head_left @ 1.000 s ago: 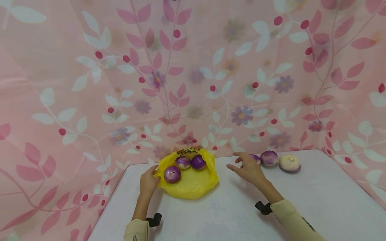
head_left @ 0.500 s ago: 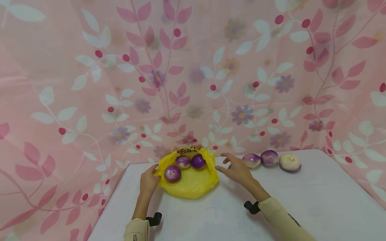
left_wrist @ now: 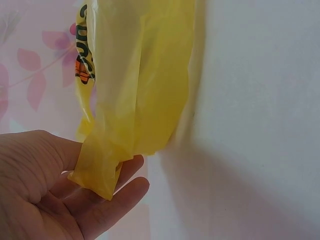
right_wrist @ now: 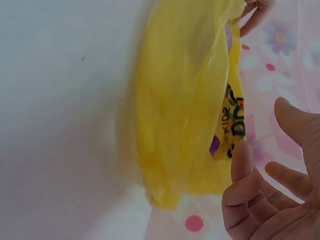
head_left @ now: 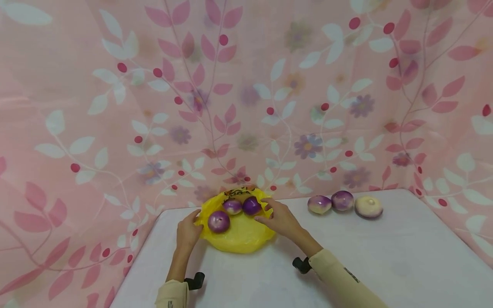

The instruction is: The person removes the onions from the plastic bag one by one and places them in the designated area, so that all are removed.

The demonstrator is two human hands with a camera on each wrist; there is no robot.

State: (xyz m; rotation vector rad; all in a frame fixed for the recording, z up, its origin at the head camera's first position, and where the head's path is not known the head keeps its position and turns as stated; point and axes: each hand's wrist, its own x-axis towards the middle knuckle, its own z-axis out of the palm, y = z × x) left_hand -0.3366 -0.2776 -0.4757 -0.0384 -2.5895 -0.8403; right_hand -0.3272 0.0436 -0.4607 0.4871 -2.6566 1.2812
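A yellow plastic bag [head_left: 240, 241] with dark printing stands with its mouth spread wide on the table. Inside it lie three glossy round purple-and-white vegetables, one at the left [head_left: 218, 222] and two at the back; their exact kind is hard to tell. My left hand [head_left: 188, 231] pinches the bag's left edge, as the left wrist view shows, with the plastic between thumb and fingers. At the bag's right rim is my right hand [head_left: 284, 221], fingers spread and slightly bent. In the right wrist view its fingers [right_wrist: 242, 162] stand close by the rim, holding nothing.
Three more such vegetables sit in a row at the back right: a purple-and-white one [head_left: 319, 205], a darker purple one [head_left: 342, 200] and a mostly cream one [head_left: 368, 207]. A pink floral curtain [head_left: 246, 107] hangs behind the white-covered table [head_left: 369, 256].
My right hand has moved left from beside the row of vegetables to the bag's right rim. The left hand keeps its hold on the left edge.
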